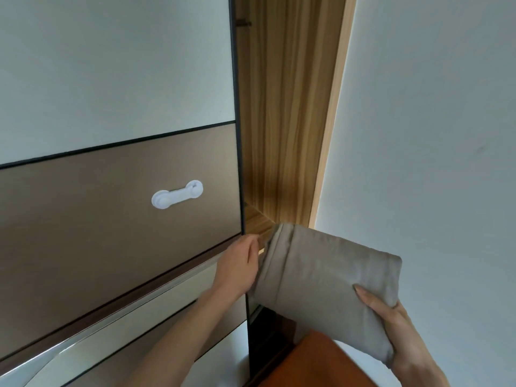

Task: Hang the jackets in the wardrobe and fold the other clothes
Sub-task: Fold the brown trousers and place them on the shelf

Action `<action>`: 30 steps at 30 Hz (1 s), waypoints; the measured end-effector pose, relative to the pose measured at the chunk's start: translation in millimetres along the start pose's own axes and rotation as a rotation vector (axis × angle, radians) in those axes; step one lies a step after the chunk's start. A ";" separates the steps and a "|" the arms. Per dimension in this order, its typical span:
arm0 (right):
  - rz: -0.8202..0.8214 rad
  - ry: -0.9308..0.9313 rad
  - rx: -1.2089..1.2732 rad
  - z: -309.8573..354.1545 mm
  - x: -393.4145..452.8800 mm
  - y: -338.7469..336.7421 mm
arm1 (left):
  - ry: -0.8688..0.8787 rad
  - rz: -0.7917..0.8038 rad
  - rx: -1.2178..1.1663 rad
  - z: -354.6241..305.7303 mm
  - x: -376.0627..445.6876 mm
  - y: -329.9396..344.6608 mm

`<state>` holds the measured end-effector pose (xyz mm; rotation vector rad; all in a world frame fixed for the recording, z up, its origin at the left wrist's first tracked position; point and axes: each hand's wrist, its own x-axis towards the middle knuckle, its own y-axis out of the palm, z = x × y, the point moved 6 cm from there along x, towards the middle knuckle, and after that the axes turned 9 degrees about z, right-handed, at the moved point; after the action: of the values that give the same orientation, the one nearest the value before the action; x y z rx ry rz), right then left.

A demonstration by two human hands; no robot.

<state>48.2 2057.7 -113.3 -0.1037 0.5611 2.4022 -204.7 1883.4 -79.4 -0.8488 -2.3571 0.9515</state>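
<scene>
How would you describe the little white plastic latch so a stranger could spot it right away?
Start at the big sliding wardrobe door on the left and find its brown middle panel. The white plastic latch sits there: two round pads joined by a strap, the only raised white fitting on that flat surface.

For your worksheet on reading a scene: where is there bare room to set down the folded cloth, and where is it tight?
Free: the wooden shelf inside the wardrobe, between the sliding door edge and the wooden side panel; only its corner shows, bare. Tight: the left hand and the folded beige cloth, gripped by the right hand, already fill the opening's lower part.
</scene>
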 end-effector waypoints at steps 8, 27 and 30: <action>0.003 -0.067 -0.019 29.6 50.4 -17.3 | 0.289 0.371 1.567 11.6 77.2 18.3; 0.022 -0.041 0.008 25.7 59.9 -17.5 | 0.175 0.508 1.985 31.9 57.4 23.1; 0.031 -0.031 0.013 21.2 58.0 -12.1 | 0.183 0.525 1.994 35.2 49.3 17.5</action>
<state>11.9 2109.2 -111.0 -0.0520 0.5676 2.4255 -254.2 1911.3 -106.5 -0.4662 -0.1706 2.3490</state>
